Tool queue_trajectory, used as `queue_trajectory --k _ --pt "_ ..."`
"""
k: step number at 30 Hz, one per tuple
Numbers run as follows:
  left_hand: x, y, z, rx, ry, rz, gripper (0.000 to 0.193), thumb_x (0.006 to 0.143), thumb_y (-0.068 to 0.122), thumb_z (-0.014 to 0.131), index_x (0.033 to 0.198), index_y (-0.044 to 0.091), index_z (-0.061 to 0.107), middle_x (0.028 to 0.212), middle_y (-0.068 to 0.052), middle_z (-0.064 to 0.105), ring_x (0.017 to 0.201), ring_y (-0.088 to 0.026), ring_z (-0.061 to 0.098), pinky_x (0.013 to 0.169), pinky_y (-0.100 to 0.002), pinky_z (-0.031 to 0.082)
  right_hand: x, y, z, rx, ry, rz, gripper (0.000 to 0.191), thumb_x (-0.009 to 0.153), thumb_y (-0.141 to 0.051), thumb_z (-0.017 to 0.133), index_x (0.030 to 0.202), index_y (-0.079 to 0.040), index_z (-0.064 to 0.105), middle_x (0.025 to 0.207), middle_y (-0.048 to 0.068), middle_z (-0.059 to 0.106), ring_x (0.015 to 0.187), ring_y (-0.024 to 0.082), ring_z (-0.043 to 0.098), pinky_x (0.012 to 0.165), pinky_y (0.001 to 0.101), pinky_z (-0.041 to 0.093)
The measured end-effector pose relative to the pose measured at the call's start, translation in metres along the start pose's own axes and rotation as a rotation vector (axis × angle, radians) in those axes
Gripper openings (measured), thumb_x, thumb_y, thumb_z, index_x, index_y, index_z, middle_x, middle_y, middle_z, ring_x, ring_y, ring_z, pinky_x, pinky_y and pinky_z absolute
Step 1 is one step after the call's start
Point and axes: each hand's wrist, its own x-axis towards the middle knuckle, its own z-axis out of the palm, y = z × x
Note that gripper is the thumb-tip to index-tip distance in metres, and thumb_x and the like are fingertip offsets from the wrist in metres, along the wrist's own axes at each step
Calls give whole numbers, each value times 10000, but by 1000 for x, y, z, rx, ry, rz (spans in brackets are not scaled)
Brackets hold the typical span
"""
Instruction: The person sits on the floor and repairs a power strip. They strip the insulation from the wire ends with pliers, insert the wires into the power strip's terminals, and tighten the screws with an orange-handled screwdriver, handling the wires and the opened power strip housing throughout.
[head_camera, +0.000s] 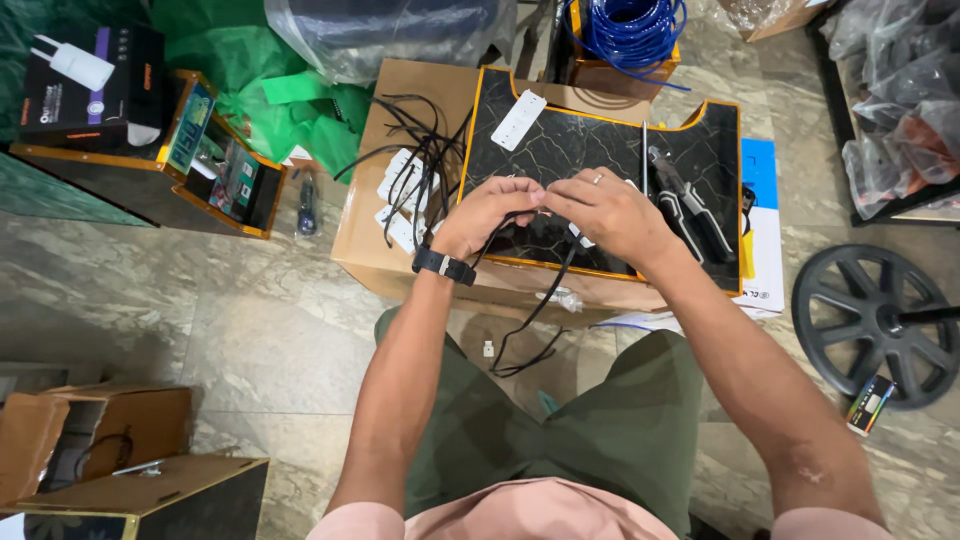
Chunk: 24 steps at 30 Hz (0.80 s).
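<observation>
I'm pinching a thin black cable (545, 300) with both hands over the dark marble-patterned board (600, 140). My left hand (487, 213), with the black wristband, is curling nearly closed around the cable near its upper end; my right hand (610, 212), wearing a ring, is closing thumb and fingertips on the same end, right against the left. What sits at the cable tip I cannot tell, as the fingers are hiding it. The rest of the cable is hanging off the board edge, looping down between my knees toward the stone floor (250, 320).

Risk, as I judge it: the slack loop is dangling free, so a knee could snag it and jerk the end out of the pinch. A small white piece (488, 348) is lying on the floor, easy to lose. The black-handled pliers (690, 205) are sitting just beside my right hand, and an elbow swing could knock them off.

Materials: the cable looks smooth, flat and floppy; the board is glossy with orange edging, resting on a matte cardboard box (400, 90). More black cables (420, 150) are tangling over white plastic strips (400, 200). A blue wire coil (625, 25) is sitting behind.
</observation>
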Motion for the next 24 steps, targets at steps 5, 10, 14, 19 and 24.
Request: queue_trajectory --k 5,10,14,19,24 --pt "-4 0 2 71 -24 18 176 1008 203 670 943 41 697 822 40 619 727 -57 514 682 -215 418 3 1 -5 -72 -21 -47 334 805 -68 672 1137 -31 682 1084 52 676 997 258 638 905 394 509" --pt "-6 2 12 242 85 52 161 992 168 689 925 23 708 764 40 604 706 -49 514 648 -222 423 5 1 -10 -103 -103 -15 152 848 -98 684 990 -46 690 933 69 638 923 273 611 815 405 482" --pt "-6 10 40 349 189 101 106 954 136 694 941 31 699 771 44 631 707 -56 549 638 -229 454 -10 0 -1 174 -12 234 76 949 -97 662 916 -30 648 858 100 602 821 284 597 722 399 482" --pt "-9 32 86 846 352 622 48 932 20 694 972 17 667 891 -65 655 782 -204 646 691 -284 487 -37 10 21 893 155 902 100 956 -97 617 901 -15 632 712 25 580 599 127 534 546 309 420" --pt "-12 52 116 1177 261 875 100 869 -14 682 942 27 628 910 -103 653 869 -334 653 717 -424 462 -53 9 12 1182 210 1184 95 993 -94 600 921 -44 637 723 -8 557 622 109 489 557 301 376"
